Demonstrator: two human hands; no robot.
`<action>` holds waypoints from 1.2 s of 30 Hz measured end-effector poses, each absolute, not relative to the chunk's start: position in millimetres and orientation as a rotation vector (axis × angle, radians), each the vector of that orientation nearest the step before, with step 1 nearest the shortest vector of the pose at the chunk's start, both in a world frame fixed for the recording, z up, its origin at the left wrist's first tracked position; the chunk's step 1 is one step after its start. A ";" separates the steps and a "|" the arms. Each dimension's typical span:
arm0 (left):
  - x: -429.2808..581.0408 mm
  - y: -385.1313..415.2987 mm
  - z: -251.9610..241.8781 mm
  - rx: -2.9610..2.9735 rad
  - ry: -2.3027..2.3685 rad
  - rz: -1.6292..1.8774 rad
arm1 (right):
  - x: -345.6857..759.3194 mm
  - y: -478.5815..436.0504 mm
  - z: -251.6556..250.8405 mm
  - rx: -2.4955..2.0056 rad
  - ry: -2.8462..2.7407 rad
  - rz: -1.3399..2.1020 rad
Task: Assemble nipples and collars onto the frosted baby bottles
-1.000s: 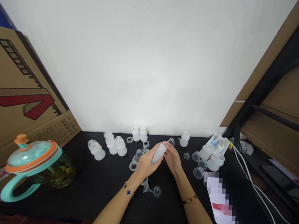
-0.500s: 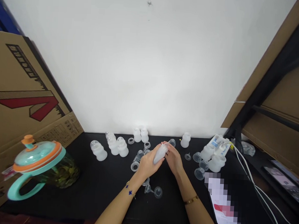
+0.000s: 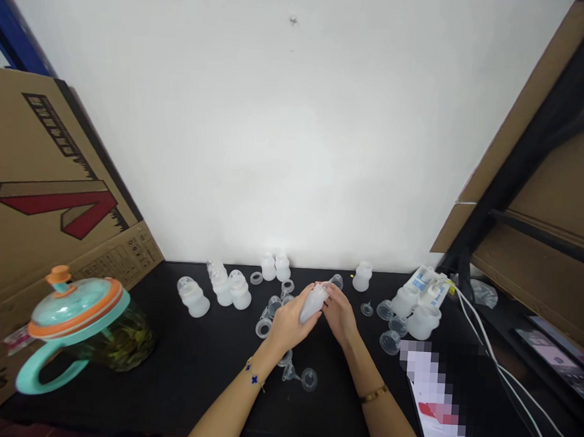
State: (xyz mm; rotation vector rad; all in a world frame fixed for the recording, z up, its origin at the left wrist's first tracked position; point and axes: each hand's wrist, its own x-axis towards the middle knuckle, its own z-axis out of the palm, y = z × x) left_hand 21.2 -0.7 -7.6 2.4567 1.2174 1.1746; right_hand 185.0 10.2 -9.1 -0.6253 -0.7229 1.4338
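Observation:
My left hand (image 3: 290, 316) is wrapped round a white baby bottle (image 3: 313, 301), tilted with its neck up and to the right. At the bottle's neck, the fingers of my right hand (image 3: 338, 308) are curled in a pinch; what they grip there is partly hidden. Clear nipples (image 3: 308, 379) and collar rings (image 3: 264, 327) lie on the black table (image 3: 188, 377) around and below my left hand. A transparent cap (image 3: 336, 281) rests just behind my right hand.
Capped bottles (image 3: 194, 298) stand at the left, with two uncapped bottles (image 3: 282, 268) by the wall. More bottles (image 3: 421, 321) and clear caps (image 3: 390, 342) are at the right, near a phone (image 3: 438, 412) and white cables (image 3: 483, 336). A teal jug (image 3: 82, 324) stands far left beside a cardboard box (image 3: 43, 164).
My right fingers have closed in slightly more at the bottle's neck, and the bottle has tilted a little. The view has shifted slightly; the other things stay put.

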 end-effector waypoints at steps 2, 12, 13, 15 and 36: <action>21.1 -0.5 -8.2 2.447 1.218 1.168 | 184.9 10.2 -8.2 -0.628 -0.720 1.437; 20.6 0.3 -9.3 2.418 1.222 1.138 | 185.6 12.3 -11.6 -0.623 -0.665 1.457; 20.6 0.1 -9.0 2.418 1.221 1.136 | 185.5 12.1 -11.4 -0.622 -0.669 1.454; 20.4 -0.2 -8.6 2.420 1.211 1.140 | 185.1 11.7 -10.4 -0.621 -0.672 1.449; 21.2 -0.6 -7.8 2.395 1.267 1.111 | 186.1 10.7 -9.8 -0.630 -0.667 1.468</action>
